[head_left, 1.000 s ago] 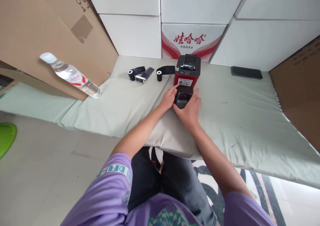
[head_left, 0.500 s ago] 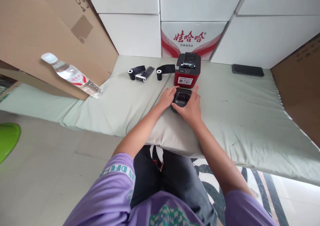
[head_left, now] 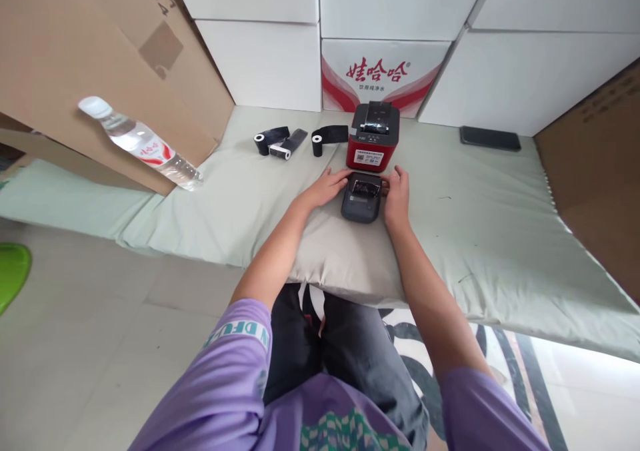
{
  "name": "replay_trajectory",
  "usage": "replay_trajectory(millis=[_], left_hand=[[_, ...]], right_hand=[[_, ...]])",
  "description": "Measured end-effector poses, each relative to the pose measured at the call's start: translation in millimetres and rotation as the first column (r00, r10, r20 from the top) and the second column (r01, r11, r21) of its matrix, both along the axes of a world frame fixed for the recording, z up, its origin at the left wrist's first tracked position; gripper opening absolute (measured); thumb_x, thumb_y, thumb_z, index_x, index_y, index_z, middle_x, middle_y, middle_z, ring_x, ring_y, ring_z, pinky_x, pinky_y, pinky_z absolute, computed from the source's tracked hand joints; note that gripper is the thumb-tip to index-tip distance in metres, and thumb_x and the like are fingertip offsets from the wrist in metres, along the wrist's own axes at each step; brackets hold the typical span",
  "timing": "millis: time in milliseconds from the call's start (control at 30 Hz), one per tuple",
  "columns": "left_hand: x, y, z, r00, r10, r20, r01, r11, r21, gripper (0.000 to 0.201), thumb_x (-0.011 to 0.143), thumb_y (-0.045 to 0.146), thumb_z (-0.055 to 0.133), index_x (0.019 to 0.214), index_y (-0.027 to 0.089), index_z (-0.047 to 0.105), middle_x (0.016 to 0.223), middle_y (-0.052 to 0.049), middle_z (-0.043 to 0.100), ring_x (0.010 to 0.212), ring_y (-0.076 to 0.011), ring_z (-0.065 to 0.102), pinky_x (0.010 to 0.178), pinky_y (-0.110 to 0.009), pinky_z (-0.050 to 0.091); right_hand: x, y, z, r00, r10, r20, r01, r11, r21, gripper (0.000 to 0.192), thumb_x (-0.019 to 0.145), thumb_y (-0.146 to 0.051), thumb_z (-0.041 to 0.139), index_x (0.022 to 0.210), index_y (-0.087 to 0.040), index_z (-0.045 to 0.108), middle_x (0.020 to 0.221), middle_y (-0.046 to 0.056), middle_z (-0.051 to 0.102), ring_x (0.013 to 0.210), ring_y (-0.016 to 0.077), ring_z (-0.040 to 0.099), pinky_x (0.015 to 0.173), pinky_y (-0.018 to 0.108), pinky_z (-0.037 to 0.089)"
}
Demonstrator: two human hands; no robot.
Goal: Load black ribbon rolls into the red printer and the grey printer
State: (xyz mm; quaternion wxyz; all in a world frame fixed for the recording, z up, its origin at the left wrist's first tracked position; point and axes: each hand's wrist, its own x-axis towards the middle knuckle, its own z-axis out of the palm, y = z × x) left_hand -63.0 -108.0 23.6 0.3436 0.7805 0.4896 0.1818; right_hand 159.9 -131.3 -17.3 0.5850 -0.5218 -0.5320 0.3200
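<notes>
Left hand: we are resting our left hand (head_left: 327,188) flat on the pad, fingers stretched out and loose, tips touching the left edge of the small dark printer (head_left: 362,198); nothing is being gripped.
Right hand: we are laying our right hand (head_left: 397,194) along the printer's right side, fingers curled lightly against its top right corner, touching rather than clasping.
Small dark printer: it is lying flat on the pale green pad (head_left: 480,238), between our two hands, just in front of the red printer (head_left: 373,138); its upper part is showing a glossy open bay, and a line of print below it is too small for us to read.
Red printer: it is standing upright, black top, with a white sticker on its front face carrying what looks like a code square; the text is not legible.
Printed carton: the white carton (head_left: 383,74) behind is showing red Chinese characters reading 娃哈哈 over a smaller line we cannot make out.
Water bottle: the clear bottle (head_left: 143,148) is leaning against the brown cardboard box (head_left: 75,64), its red-and-white label unreadable; the box is showing digits, upside down, near its top edge.
Rolls: three black rolls (head_left: 285,141) are lying left of the red printer.
Phone: a dark phone (head_left: 490,138) is lying at the far right, well apart.
Open room: we are seeing bare pad to the right of the hands up to the phone, and to the left up to the bottle; the pad's near edge is just below our wrists.
</notes>
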Motion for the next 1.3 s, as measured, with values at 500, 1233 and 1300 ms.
replay_trajectory(millis=[500,1233,1300], left_hand=[[-6,10,-9.0,0.995,-0.087,0.042,0.087,0.996,-0.004,0.066,0.102,0.029,0.042,0.167,0.027,0.045,0.176,-0.002,0.047,0.17,-0.0206,0.032,0.143,-0.051,-0.003],[-9,21,-5.5,0.981,-0.1,0.166,0.124,0.983,-0.139,0.069,0.088,0.022,0.053,0.156,0.028,0.058,0.161,-0.004,0.065,0.159,-0.0269,0.05,0.14,-0.056,-0.012],[-10,24,-9.6,0.965,-0.097,0.243,0.139,0.977,-0.162,0.068,0.085,0.02,0.058,0.152,0.028,0.063,0.157,-0.005,0.068,0.157,-0.0282,0.052,0.141,-0.058,-0.005]], right_hand=[[-7,-1,5.0,0.985,-0.016,-0.173,0.005,0.998,-0.059,0.064,0.096,-0.081,0.048,0.131,-0.027,0.055,0.114,0.008,0.077,0.109,0.0254,0.074,0.104,0.048,0.056],[-13,-4,5.9,0.998,-0.017,-0.054,0.015,0.999,-0.035,0.072,0.094,-0.09,0.04,0.126,-0.028,0.06,0.119,0.008,0.077,0.117,0.0273,0.072,0.114,0.054,0.051],[-14,-3,5.3,0.997,-0.031,-0.067,0.029,0.999,-0.039,0.07,0.095,-0.089,0.039,0.124,-0.029,0.061,0.122,0.007,0.075,0.119,0.0263,0.071,0.114,0.052,0.052]])
